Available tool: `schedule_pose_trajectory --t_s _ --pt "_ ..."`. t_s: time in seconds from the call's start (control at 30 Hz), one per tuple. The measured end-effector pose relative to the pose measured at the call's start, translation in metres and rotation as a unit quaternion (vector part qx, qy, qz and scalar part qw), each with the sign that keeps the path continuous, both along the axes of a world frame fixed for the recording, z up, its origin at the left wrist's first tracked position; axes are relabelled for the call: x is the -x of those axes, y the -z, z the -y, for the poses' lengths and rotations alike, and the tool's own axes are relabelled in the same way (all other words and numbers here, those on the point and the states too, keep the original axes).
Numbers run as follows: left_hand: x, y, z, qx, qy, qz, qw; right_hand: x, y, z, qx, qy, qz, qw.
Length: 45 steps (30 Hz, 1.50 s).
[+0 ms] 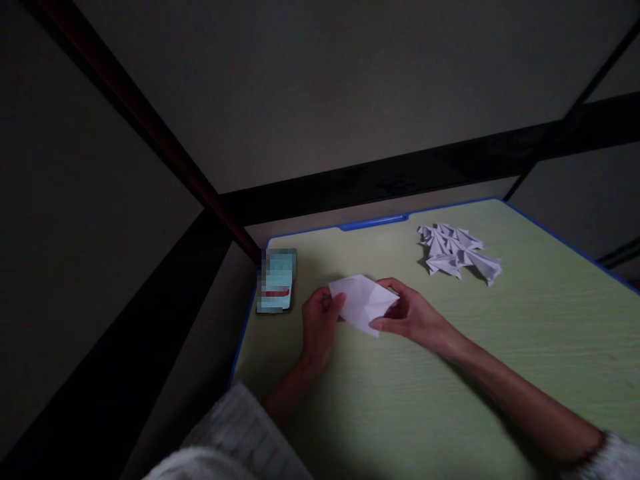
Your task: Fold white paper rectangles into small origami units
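Note:
A white sheet of folded paper [359, 301] with visible crease lines is held just above the table, between both hands. My left hand [320, 317] pinches its left edge, thumb on top and fingers curled underneath. At the paper's right side, my right hand [407, 313] grips it with the thumb at the lower corner and the fingers behind the upper edge. Part of the fingers of each hand is hidden by the paper. Beyond my right hand lies a pile of folded white paper pieces [455, 250], with several pointed shapes overlapping.
The pale green table [525, 327] has a blue rim and a blue slot [375, 223] along its far edge. A phone [278, 280] with a lit, partly blurred screen lies at the left edge. A wall with dark bands [395, 177] stands behind the table.

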<state>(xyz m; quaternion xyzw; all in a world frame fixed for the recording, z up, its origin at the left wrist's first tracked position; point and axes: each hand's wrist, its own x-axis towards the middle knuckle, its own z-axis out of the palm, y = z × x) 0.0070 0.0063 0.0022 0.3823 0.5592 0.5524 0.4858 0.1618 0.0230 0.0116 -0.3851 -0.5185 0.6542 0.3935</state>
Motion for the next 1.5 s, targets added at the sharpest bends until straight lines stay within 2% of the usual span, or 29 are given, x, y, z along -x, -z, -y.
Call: schedule_pose_trajectory --t_s 0.13,0.23,0.3,0.43,0.53,0.6,0.73,0.9,1.13,1.37,1.5 --pt "-0.008 -0.005 0.006 0.029 0.045 0.027 0.998 -0.001 -0.002 -0.002 -0.014 0.157 -0.049 0.986" --pt "-0.015 -0.01 0.011 0.076 0.128 0.038 0.988 0.0 -0.003 -0.001 -0.015 0.227 -0.093 0.969" --pt "-0.018 -0.011 0.013 0.091 0.165 0.035 0.981 0.004 -0.002 0.002 0.003 0.213 -0.101 0.972" --pt "-0.021 -0.007 0.015 0.082 0.18 0.034 0.98 0.014 0.002 0.011 0.017 0.124 -0.078 0.989" --pt "-0.021 -0.005 0.014 0.084 0.199 0.043 0.976 0.014 0.003 0.012 0.011 0.13 -0.064 0.989" --pt "-0.019 -0.003 0.012 0.073 0.171 0.03 0.982 0.011 0.002 0.011 0.026 0.133 -0.069 0.988" --pt "-0.014 -0.002 0.008 0.023 0.069 -0.027 0.997 0.011 0.004 0.009 0.061 0.145 -0.067 0.985" --pt "-0.011 0.0 0.007 0.013 0.065 -0.039 0.997 0.016 0.01 0.013 0.07 0.162 -0.063 0.982" --pt "-0.011 -0.001 0.009 -0.014 0.061 -0.031 0.998 0.015 0.012 0.015 0.069 0.092 -0.076 0.99" --pt "-0.014 0.0 0.01 0.004 0.076 0.021 0.997 0.015 0.015 0.011 0.063 0.153 -0.078 0.983" --pt "-0.014 -0.001 0.011 -0.013 0.054 0.001 0.998 0.016 0.015 0.01 0.078 0.141 -0.102 0.982"
